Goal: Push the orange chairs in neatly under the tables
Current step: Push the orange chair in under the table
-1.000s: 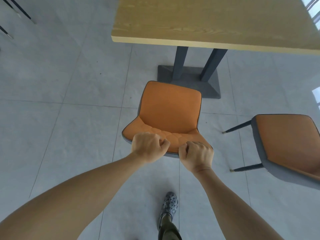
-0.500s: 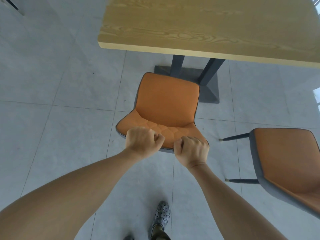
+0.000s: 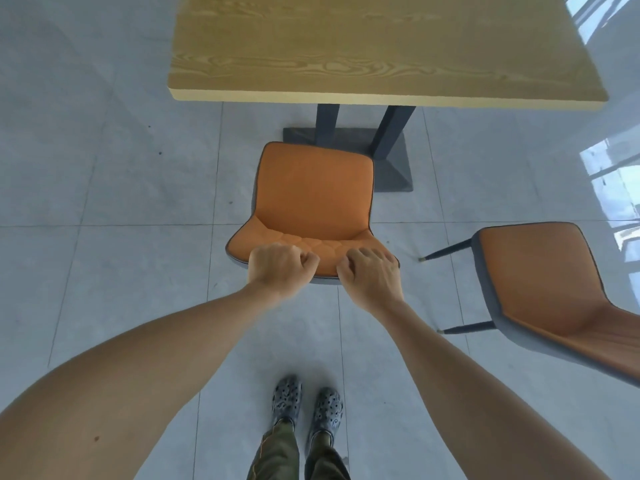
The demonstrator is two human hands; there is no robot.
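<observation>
The orange chair stands on the grey tiled floor directly in front of the person, its backrest nearest them and its seat pointing away toward the wooden table, so its front-to-back line runs straight at the table edge. The seat's far edge lies over the near part of the table's dark base plate, beside the two dark posts, and has not reached the tabletop's edge. The left hand and the right hand are both curled over the top of the backrest, gripping it side by side with a small gap between them. A second orange chair stands to the right, turned at an angle, with two thin dark legs showing on its left side, well clear of the table. Bright window reflections fall on the floor at the right. Two grey perforated clogs and olive trousers show at the bottom. Compared with half a second ago, the chair sits closer to the table base, both feet are now together behind it, and the hands' grip is unchanged.
</observation>
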